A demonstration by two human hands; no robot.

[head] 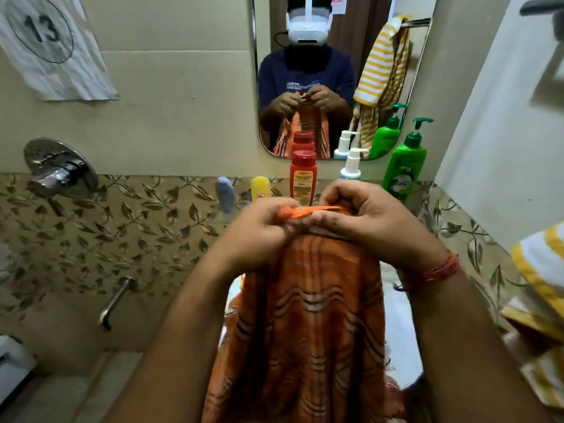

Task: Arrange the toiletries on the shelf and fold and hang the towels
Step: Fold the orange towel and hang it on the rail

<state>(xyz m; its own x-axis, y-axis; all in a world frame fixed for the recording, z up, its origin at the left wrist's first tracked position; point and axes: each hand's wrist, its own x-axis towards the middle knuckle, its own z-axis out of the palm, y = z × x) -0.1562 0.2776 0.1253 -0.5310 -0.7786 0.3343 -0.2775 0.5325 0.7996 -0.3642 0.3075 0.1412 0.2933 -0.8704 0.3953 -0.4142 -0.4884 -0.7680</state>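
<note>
Orange towel [308,325] below both hands' pinching grip

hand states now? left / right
Left hand: closed, pinching the top edge of the orange towel.
Right hand: closed, gripping the same edge.

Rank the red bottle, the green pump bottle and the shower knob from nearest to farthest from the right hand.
From the right hand:
1. Red bottle, just behind it, on the shelf.
2. Green pump bottle, farther back to its right.
3. Shower knob, far left on the wall.
</note>
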